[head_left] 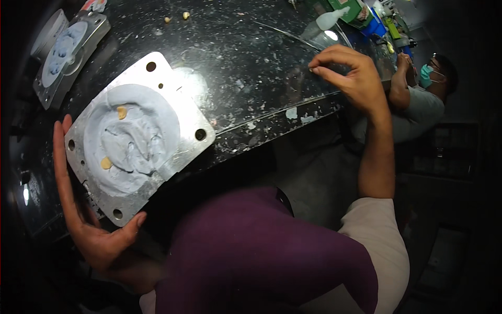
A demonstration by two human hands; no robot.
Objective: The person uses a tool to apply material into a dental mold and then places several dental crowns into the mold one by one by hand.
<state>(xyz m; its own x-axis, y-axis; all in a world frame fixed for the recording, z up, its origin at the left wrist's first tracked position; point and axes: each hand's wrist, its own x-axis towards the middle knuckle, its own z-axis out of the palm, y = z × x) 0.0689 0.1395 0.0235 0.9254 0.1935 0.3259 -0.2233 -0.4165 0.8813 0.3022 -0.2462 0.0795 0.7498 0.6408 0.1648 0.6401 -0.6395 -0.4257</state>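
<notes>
A square silver metal plate [190, 112] with rounded corners and bolt holes tilts up at the table's near edge. Its round middle is filled with pale blue-grey modelling compound [117, 137], pressed into an uneven hollow. Two small yellowish pieces [122, 112] sit in that compound. My left hand [104, 238] grips the plate by its lower left corner, fingers along the outer side and thumb near the front corner. Out to the right, above the tabletop, my right hand [351, 78] is closed in a pinch. A tiny dark speck shows at its fingertips, too small to name.
The black, white-specked table [235, 68] bears a second filled metal plate [73, 52] at far left. Two small golden bits [185, 15] lie at the back. A translucent squeeze bottle [330, 20] and green bin [355, 13] are back right, near a masked person [426, 99].
</notes>
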